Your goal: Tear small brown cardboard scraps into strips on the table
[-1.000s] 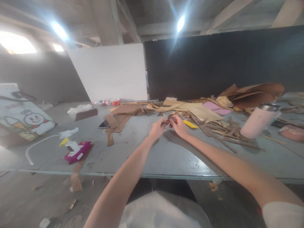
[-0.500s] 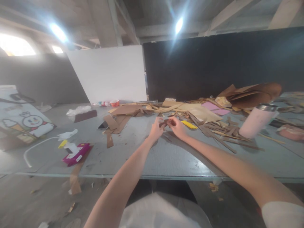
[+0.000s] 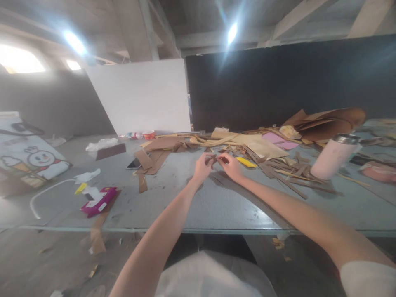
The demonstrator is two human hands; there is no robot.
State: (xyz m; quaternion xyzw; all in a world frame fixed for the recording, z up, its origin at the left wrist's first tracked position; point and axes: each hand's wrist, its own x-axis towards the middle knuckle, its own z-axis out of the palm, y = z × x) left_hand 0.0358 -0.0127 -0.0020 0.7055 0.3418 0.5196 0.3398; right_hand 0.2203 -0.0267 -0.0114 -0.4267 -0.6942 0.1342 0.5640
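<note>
My left hand (image 3: 202,167) and my right hand (image 3: 230,166) are close together above the middle of the table, fingers bent and pinching. A small dark brown strip (image 3: 214,159), leather-like, shows between the fingertips. Fingers cover most of it, and its exact form is too small to make out. Just right of my right hand lies a yellow utility-knife-like tool (image 3: 246,162). Thin brown strips (image 3: 286,171) are piled further right. Under my hands, the grey tabletop (image 3: 173,202) carries their shadow and a few more dark strips.
A pink flask (image 3: 334,156) stands at the right. Brown sheets (image 3: 163,143) and tan scraps (image 3: 262,146) spread along the back. Left are a phone (image 3: 133,164), a purple wipes pack (image 3: 99,202) and a printed bag (image 3: 31,152). A rolled brown sheet (image 3: 337,123) lies back right.
My fingertips have drawn slightly apart, and less of the brown strip shows between them. The things on the table have stayed put; the view has shifted a little.
</note>
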